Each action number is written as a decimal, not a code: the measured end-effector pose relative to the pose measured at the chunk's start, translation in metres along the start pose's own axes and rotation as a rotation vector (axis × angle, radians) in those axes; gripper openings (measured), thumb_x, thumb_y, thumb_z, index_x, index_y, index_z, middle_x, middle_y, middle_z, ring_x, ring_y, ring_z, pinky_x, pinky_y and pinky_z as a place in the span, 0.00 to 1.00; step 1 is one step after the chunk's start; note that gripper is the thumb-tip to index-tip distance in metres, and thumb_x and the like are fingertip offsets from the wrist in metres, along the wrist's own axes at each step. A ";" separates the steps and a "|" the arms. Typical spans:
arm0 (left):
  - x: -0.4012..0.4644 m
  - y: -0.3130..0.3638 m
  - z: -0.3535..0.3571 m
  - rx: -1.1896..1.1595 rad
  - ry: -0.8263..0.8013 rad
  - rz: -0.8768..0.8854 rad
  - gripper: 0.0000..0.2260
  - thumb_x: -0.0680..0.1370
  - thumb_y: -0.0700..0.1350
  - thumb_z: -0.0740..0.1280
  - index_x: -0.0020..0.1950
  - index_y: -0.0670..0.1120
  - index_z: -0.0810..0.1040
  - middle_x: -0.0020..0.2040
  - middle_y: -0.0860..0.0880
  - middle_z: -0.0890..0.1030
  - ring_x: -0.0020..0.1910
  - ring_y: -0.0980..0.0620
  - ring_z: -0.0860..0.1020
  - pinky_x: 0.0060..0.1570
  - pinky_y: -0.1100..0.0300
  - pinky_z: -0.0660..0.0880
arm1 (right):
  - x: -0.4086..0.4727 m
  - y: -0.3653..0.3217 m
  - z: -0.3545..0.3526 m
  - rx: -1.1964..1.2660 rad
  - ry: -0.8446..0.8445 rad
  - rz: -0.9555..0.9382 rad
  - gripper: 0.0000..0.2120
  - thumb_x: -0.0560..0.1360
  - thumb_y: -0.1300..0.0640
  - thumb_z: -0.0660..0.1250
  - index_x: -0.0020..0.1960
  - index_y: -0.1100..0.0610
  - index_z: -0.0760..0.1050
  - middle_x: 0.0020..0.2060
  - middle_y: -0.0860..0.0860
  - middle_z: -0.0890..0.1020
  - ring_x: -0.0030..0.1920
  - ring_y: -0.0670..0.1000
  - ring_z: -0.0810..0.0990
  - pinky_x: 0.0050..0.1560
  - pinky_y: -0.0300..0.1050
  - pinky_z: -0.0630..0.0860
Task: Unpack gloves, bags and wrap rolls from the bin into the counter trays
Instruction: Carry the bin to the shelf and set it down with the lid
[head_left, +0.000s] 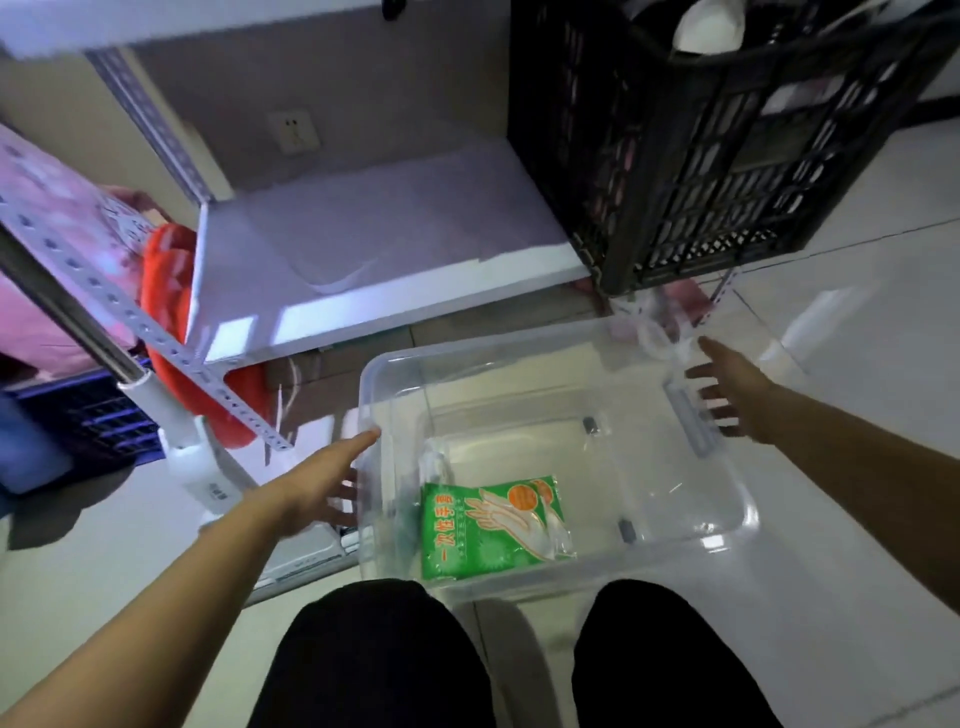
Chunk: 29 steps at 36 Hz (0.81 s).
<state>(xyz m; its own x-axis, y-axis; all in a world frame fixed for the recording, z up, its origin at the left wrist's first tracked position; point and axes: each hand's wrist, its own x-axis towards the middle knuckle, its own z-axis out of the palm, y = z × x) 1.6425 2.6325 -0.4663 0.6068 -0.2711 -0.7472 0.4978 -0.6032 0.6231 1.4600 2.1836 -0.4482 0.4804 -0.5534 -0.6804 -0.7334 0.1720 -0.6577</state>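
Note:
A clear plastic bin (519, 348) sits on the tiled floor in front of my knees. One green packet of disposable gloves (493, 525) lies flat on its bottom near the left front corner. My left hand (322, 488) is spread just outside the bin's left wall, fingertips at the rim. At the bin's right rim my right hand (727, 389) is also spread, beside a grey latch. Neither hand holds anything.
A black lattice crate (701, 156) stands at the upper right, partly on a white low shelf (389, 249). A slotted metal rack post (156, 332) slants across the left, with red cloth behind it. A white device (202, 467) lies near my left hand.

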 end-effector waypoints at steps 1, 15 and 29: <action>-0.003 0.002 -0.002 0.016 -0.005 -0.012 0.30 0.75 0.66 0.65 0.72 0.52 0.68 0.62 0.39 0.76 0.58 0.38 0.78 0.52 0.39 0.80 | -0.002 0.004 0.004 -0.066 0.003 -0.073 0.33 0.77 0.30 0.55 0.68 0.55 0.72 0.66 0.58 0.74 0.61 0.61 0.74 0.60 0.55 0.69; 0.091 0.099 -0.034 1.242 0.664 0.436 0.41 0.76 0.68 0.61 0.81 0.55 0.43 0.82 0.46 0.42 0.80 0.40 0.41 0.75 0.38 0.41 | 0.010 0.109 0.049 -1.235 0.420 -0.586 0.37 0.75 0.27 0.37 0.80 0.42 0.43 0.80 0.50 0.41 0.80 0.55 0.38 0.75 0.66 0.44; 0.161 0.145 -0.034 1.229 0.715 0.329 0.40 0.76 0.60 0.64 0.81 0.51 0.46 0.82 0.45 0.53 0.80 0.40 0.48 0.76 0.37 0.42 | 0.014 0.113 0.056 -1.159 0.440 -0.676 0.39 0.74 0.27 0.44 0.79 0.45 0.53 0.80 0.54 0.47 0.80 0.58 0.41 0.75 0.67 0.51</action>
<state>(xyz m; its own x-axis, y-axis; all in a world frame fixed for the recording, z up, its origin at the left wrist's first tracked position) 1.8332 2.5269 -0.4885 0.9411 -0.3190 -0.1124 -0.3315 -0.9357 -0.1205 1.4105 2.2414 -0.5501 0.8642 -0.5008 -0.0489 -0.5025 -0.8641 -0.0301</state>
